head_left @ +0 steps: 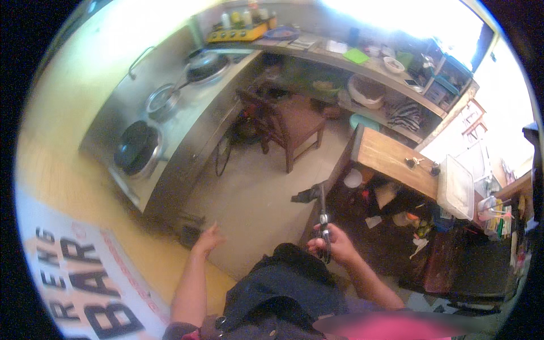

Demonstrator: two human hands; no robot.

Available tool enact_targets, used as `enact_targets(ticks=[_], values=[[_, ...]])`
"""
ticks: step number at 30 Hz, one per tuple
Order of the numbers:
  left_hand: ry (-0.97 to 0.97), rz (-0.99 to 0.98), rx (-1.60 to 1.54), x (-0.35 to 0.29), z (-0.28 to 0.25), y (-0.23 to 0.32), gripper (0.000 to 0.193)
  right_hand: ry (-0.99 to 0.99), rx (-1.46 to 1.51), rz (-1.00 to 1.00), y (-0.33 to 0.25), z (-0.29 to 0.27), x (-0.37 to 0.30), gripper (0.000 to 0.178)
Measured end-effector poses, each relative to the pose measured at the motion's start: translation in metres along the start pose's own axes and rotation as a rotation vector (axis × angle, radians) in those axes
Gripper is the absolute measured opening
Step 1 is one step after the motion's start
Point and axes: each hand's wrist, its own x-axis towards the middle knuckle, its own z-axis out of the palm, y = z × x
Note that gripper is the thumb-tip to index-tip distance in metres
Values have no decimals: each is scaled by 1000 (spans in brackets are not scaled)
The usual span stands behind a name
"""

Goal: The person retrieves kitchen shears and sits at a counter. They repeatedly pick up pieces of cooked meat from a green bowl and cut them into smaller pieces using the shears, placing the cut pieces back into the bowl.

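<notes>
My right hand (335,245) is closed around a thin tool with a metal shaft and a dark looped handle (324,221); its exact kind is unclear. A dark, floppy-looking piece (306,195) shows by the shaft's far end, and I cannot tell whether it is joined on. My left hand (209,240) is in the air over the floor, fingers stretched out and holding nothing. Nearest to the right hand stands a wooden cabinet (396,161) with cluttered open shelving below its top.
Along the left runs a metal counter with a dark-lidded pot (136,148), a pan (162,102) and a lidded wok (207,66). A wooden chair (300,122) stands ahead. A plastic tub (456,187) sits at the cabinet's right end. A printed banner (96,277) hangs at lower left.
</notes>
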Motion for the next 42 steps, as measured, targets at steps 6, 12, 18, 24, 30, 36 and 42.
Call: enact_targets(ticks=[6, 12, 18, 24, 30, 36, 42], values=[[-287, 84, -61, 137, 13, 160, 77, 100, 124, -40, -15, -7, 69, 59], [-316, 36, -124, 243, 30, 292, 88, 182, 159, -146, -76, -2, 162, 55], [-43, 1, -228, 380, 40, 375, 102, 288, 189, -345, -173, 3, 206, 60], [262, 317, -68, 520, 61, 384, 112, 498, 392, -541, -238, -15, 222, 63], [315, 269, -187, 543, 80, 384, 98, 840, 167, -610, -330, -77, 240, 56], [214, 227, -75, 527, 54, 414, 91, 980, -54, -349, -382, -188, 252, 50], [337, 357, 195, 508, 46, 447, 74, 969, -363, 243, -380, -345, 325, 49]])
